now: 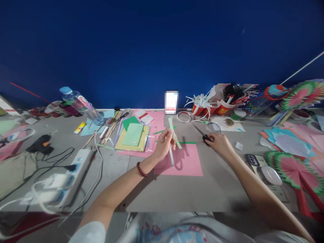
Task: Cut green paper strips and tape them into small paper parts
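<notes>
My left hand (165, 143) is closed in a pinch around a pale green paper strip (177, 139), with one end pointing up and the other slanting down to the right. A white strip (171, 156) hangs below the same fingers. Under this hand lies a pink paper sheet (188, 162) with a dark green strip (189, 142) along its far edge. To the right, my right hand (219, 143) grips the black handles of a pair of scissors (207, 138), close to the tabletop. Their blades point away to the upper left.
Coloured paper sheets (134, 134) lie left of centre, near a white power strip (76, 175) with cables. A tilted plastic bottle (82, 103), a bright phone screen (171, 102) and red cups (223, 108) stand along the blue wall. At right are a phone (256, 160), a mouse (271, 175) and paper fans (298, 168).
</notes>
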The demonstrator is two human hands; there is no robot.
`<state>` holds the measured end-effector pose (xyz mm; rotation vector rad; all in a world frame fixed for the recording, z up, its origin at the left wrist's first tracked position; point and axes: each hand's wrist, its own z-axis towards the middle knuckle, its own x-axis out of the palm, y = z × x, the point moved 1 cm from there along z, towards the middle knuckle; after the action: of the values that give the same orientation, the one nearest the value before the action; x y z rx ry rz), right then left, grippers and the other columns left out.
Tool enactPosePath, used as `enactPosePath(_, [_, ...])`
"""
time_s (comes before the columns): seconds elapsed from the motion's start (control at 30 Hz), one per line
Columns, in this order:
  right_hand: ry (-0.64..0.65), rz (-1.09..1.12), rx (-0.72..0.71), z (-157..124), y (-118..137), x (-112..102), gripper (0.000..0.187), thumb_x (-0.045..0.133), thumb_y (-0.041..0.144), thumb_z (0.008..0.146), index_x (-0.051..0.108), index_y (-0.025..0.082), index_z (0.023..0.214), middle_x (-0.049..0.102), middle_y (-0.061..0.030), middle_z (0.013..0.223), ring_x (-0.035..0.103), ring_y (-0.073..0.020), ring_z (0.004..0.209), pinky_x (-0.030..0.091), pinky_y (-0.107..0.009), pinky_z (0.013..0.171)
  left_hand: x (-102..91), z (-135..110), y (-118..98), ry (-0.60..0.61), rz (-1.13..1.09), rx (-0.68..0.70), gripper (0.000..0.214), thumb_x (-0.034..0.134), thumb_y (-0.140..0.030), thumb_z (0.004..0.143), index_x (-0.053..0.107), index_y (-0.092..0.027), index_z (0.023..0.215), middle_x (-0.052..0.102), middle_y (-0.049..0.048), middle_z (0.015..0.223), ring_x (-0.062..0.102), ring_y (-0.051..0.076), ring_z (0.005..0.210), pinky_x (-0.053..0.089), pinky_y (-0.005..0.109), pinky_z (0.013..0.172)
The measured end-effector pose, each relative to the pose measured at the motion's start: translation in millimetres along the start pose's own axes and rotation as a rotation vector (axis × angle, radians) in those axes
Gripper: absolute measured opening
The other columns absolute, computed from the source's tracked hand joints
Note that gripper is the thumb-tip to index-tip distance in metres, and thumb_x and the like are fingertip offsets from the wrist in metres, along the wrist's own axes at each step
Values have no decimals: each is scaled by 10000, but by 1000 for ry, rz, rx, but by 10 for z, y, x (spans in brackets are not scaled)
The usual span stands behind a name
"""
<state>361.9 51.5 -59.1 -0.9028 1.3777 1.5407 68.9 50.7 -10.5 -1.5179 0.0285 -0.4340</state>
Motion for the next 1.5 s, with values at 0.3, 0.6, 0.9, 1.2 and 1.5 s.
enactPosePath(0.3, [-64, -75, -110, -228, 812, -214, 205, 442, 249, 910, 609, 206, 1020, 679, -77, 935, 627, -199, 769, 414, -279, 624, 0, -45, -126, -62, 0, 7, 423, 565, -579, 843, 462, -193, 703, 457, -78, 518, 400, 38, 336, 304, 184, 358])
enactPosePath(0.6, [207, 290, -400, -912, 1775, -103, 373, 666, 511, 781, 572, 199, 961, 634, -25, 806, 573, -154, 616, 428, -256, 539, -2, -35, -119, -189, -22, 52, 395, 565, -545, 862, 464, -200, 699, 387, -92, 454, 402, 53, 344, 324, 181, 385])
enactPosePath(0.9, [174, 498, -677, -941, 1730, 30, 172, 489, 302, 933, 521, 212, 789, 578, -2, 665, 502, -112, 560, 398, -221, 535, -25, -36, -231, -225, -1, 100, 401, 575, -567, 840, 485, -189, 741, 646, -12, 727, 516, 50, 374, 346, 190, 371])
enactPosePath(1.2, [-12, 232, -443, -349, 1198, -335, 179, 445, 290, 932, 602, 209, 900, 644, -58, 806, 580, -158, 684, 437, -269, 660, -166, 117, -102, -321, -95, -55, 395, 673, -527, 773, 612, -149, 869, 709, 62, 780, 708, 176, 742, 567, 304, 704])
enactPosePath(1.5, [125, -69, -515, 352, 1244, 82, 241, 436, 231, 951, 656, 206, 1047, 679, -82, 1059, 627, -202, 978, 460, -263, 725, -205, 138, -107, -379, -149, -10, 317, 737, -438, 732, 694, -141, 833, 731, 84, 854, 697, 157, 774, 553, 253, 671])
